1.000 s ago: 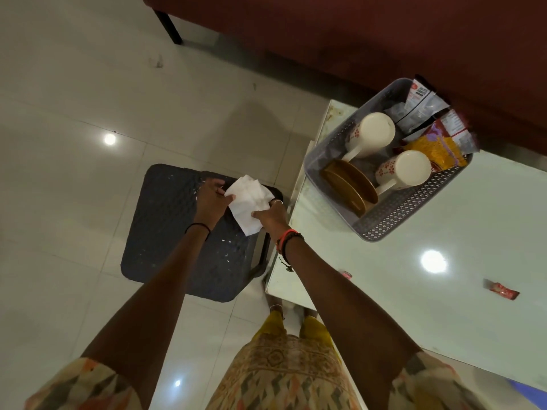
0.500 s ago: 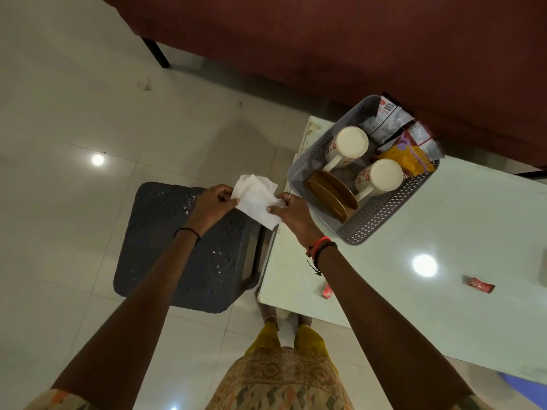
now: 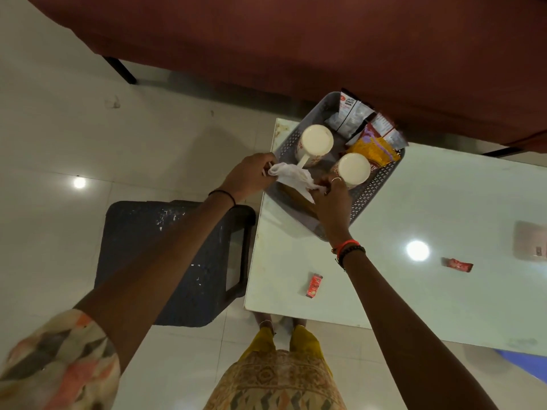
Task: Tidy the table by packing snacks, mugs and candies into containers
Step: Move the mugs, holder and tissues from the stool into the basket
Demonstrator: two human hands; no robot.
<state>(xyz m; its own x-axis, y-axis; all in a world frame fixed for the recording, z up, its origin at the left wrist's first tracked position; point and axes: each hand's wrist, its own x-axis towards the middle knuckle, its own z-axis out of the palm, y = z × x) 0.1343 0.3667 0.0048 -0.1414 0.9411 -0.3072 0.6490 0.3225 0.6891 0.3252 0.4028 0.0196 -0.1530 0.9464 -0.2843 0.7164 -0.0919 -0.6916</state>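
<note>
A grey perforated basket (image 3: 374,184) stands on the far left corner of the pale table (image 3: 444,208). It holds two white mugs (image 3: 316,143) (image 3: 353,168), a brown plate partly hidden under my hands, and several snack packets (image 3: 370,145). My left hand (image 3: 251,174) and my right hand (image 3: 333,195) both grip a crumpled white tissue (image 3: 293,177) over the basket's near left side. Two red candies lie on the table: one (image 3: 314,284) near the front edge, another (image 3: 457,264) farther right.
A dark plastic stool (image 3: 177,261) stands on the tiled floor to the left of the table. A dark red sofa (image 3: 296,39) runs along the far side. A pinkish object (image 3: 529,242) sits at the table's right edge.
Both hands have carried the tissue rightward, from above the stool to over the basket. The tissue is now more crumpled.
</note>
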